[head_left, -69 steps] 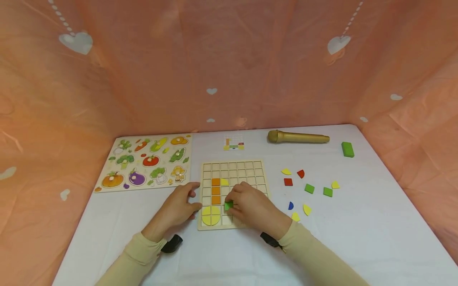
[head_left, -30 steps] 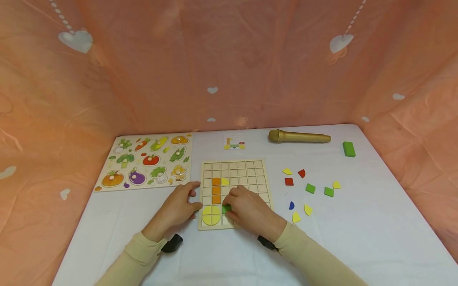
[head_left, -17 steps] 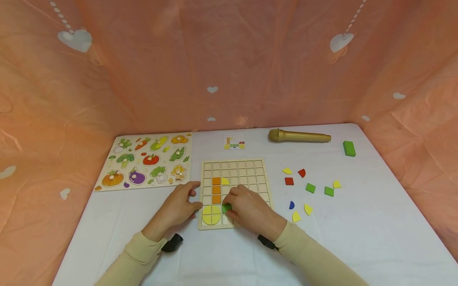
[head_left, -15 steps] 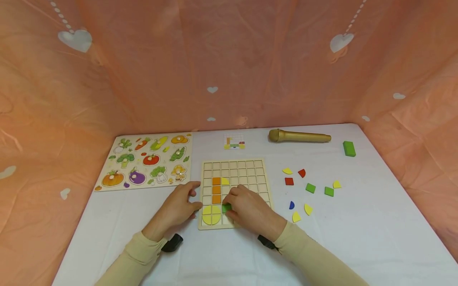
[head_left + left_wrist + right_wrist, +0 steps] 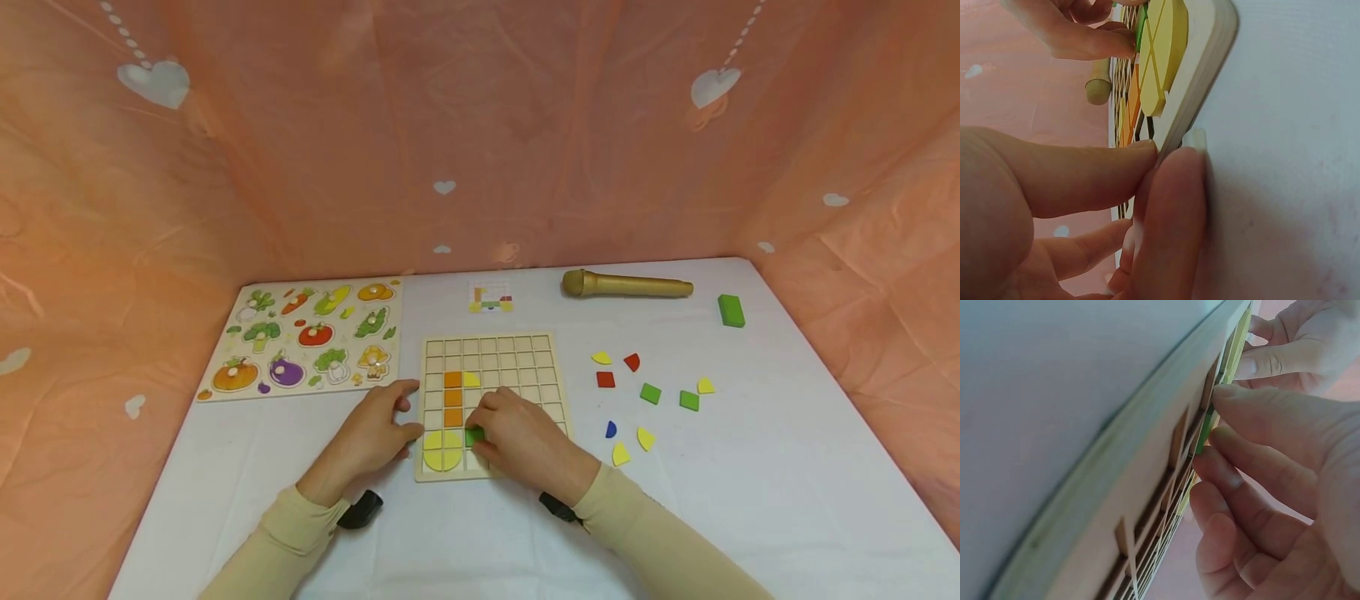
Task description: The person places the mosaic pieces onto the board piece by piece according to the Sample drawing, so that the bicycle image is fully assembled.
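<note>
A wooden grid board [image 5: 510, 362] lies mid-table. My left hand [image 5: 375, 429] pinches its left edge; in the left wrist view the thumb [image 5: 1104, 178] lies at the rim with a finger against the side. With thumb and fingertips, my right hand [image 5: 525, 433] holds a green square tile [image 5: 474, 436] at a cell of the board, partly covering it. Just left of this tile, yellow quarter pieces [image 5: 442, 451] form a circle. Above the circle stand orange squares [image 5: 453, 397] in a column, with a yellow quarter piece [image 5: 471, 379] beside the top one.
Loose yellow, red, green and blue pieces [image 5: 650, 393] lie right of the board. Behind it is a small pattern card [image 5: 491, 295]. A gold microphone [image 5: 630, 285] and a green block [image 5: 731, 310] are at the back right, a vegetable puzzle [image 5: 300, 340] at the left.
My right hand has shifted slightly left and toward me with the green tile, which now lies flatter at its cell. My left hand has stayed at the board's edge.
</note>
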`<state>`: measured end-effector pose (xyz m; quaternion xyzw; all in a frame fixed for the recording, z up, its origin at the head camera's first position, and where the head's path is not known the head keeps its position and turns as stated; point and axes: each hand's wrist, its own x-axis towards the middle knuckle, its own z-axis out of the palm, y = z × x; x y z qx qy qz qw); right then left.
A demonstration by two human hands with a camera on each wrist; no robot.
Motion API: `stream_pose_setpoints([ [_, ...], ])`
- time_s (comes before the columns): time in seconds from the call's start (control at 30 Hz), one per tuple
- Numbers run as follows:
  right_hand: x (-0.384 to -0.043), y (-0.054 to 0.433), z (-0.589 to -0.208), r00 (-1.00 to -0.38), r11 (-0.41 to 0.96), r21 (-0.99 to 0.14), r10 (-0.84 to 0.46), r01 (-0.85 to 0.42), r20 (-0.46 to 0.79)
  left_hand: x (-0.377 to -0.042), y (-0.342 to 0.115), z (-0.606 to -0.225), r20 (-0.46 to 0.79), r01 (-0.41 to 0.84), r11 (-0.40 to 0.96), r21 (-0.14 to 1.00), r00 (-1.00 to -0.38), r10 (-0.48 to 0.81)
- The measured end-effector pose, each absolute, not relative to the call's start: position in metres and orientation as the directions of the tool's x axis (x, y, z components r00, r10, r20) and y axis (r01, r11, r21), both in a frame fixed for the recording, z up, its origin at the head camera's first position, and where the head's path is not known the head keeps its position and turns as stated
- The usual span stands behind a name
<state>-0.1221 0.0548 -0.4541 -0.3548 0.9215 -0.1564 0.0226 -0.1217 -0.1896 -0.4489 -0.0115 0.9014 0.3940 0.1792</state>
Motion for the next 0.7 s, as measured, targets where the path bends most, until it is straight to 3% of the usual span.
stream_pose_setpoints([
  [0.33, -0.126, 0.072, -0.444, -0.771, 0.702, -0.35, -0.627, -0.62, 0.111, -0.123, -0.188, -0.45, -0.343, -0.179, 0.688, 0.704, -0.933, 0.108],
  [0.7, -0.126, 0.161, -0.44, -0.88, 0.825, -0.312, -0.46, -0.472, 0.114, -0.121, -0.188, -0.449, -0.327, -0.165, 0.68, 0.714, -0.938, 0.116],
])
